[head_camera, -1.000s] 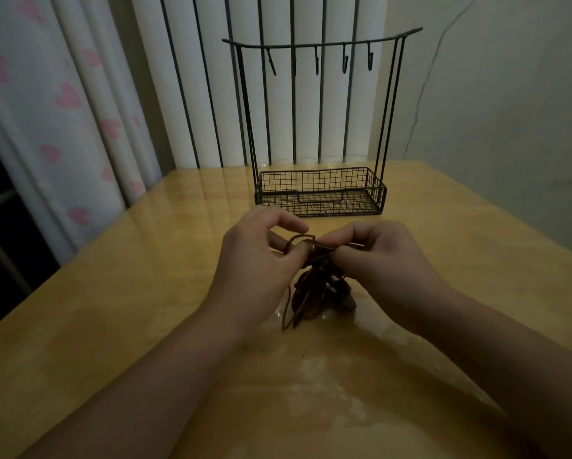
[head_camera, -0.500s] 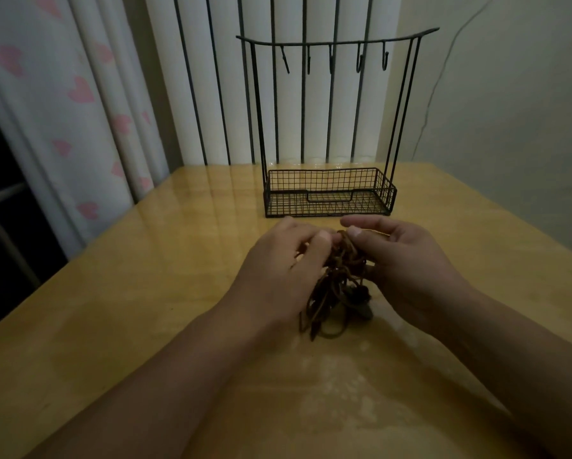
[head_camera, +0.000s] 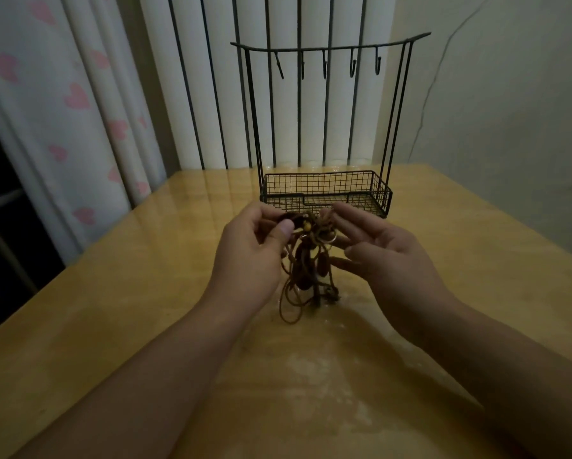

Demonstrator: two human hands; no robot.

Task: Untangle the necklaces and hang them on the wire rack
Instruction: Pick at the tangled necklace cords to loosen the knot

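A tangled bundle of brown cord necklaces with dark beads, a small yellow bead and a metal ring hangs between my hands, its lower loops touching the table. My left hand pinches the top of the bundle between thumb and fingers. My right hand is beside it, palm turned inward, fingers spread, fingertips touching the cords near the ring. Behind the hands stands the black wire rack, a top bar with several hooks over a mesh basket. Nothing hangs on the hooks.
The yellow glossy table runs back to a wall with white vertical slats and dark bars. A curtain with pink hearts hangs at left. The table's left edge drops to a dark gap.
The bundle has been lifted higher and closer to the rack. My right hand has loosened from a pinch to spread fingers. The view has shifted slightly left.
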